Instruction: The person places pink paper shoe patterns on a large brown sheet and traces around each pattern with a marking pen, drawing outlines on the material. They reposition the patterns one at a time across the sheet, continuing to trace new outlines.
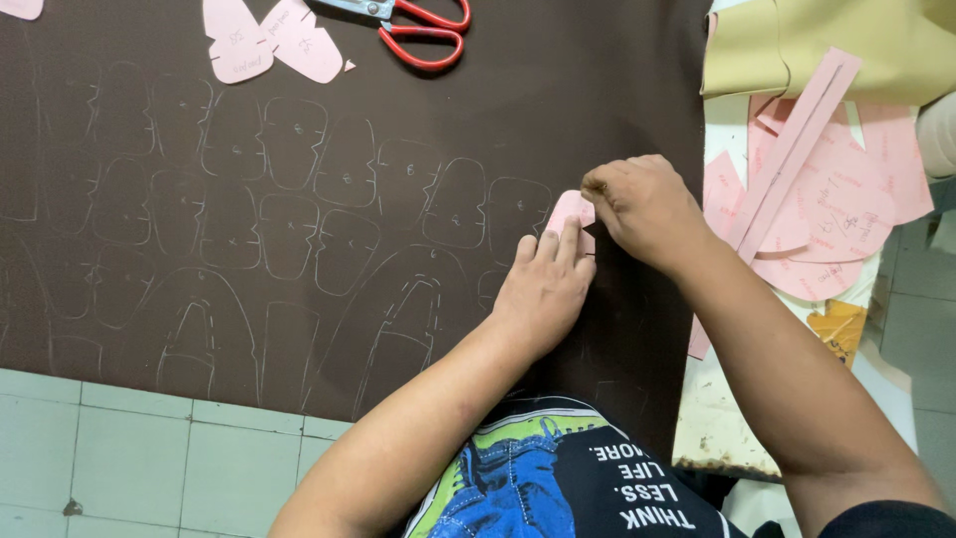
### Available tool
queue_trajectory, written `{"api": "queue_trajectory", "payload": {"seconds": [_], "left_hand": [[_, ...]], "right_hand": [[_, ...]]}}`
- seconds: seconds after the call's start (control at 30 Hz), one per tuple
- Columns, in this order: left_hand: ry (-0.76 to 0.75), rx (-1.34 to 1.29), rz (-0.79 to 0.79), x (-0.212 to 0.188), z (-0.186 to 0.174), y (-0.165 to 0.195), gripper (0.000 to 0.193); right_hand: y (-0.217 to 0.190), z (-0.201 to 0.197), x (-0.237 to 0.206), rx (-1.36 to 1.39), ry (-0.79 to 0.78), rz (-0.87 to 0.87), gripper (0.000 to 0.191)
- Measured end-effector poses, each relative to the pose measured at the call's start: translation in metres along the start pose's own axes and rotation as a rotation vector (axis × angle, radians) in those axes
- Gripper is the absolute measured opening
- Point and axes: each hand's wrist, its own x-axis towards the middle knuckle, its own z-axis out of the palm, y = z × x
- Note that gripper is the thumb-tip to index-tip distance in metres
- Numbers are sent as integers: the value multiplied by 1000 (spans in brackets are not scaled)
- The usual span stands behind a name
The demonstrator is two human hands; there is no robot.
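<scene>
A dark brown sheet of material (299, 80) lies flat, covered with many traced outlines of pattern shapes (289, 234). My left hand (543, 289) presses its fingers flat on a small pink paper template (568, 209) near the sheet's right side. My right hand (642, 209) is closed just beside that template, fingertips pinched at its edge as if holding a thin marking tool, which I cannot make out.
Red-handled scissors (423, 30) and two pink templates (269, 40) lie at the top of the sheet. To the right sit a pile of pink paper patterns (846, 199) and a tan sheet (836, 45). Pale green floor tiles (129, 448) show below.
</scene>
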Motion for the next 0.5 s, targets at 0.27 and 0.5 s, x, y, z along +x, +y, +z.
{"api": "queue_trajectory", "payload": {"seconds": [0.27,0.5], "left_hand": [[-31,4,-8,-5,8,18,33],[-95,-17,-17,-9,6,14,32]], "right_hand": [[-1,-10,-48,38,-6,90,11],[-8,-5,-59,57,-10,166,13]]}}
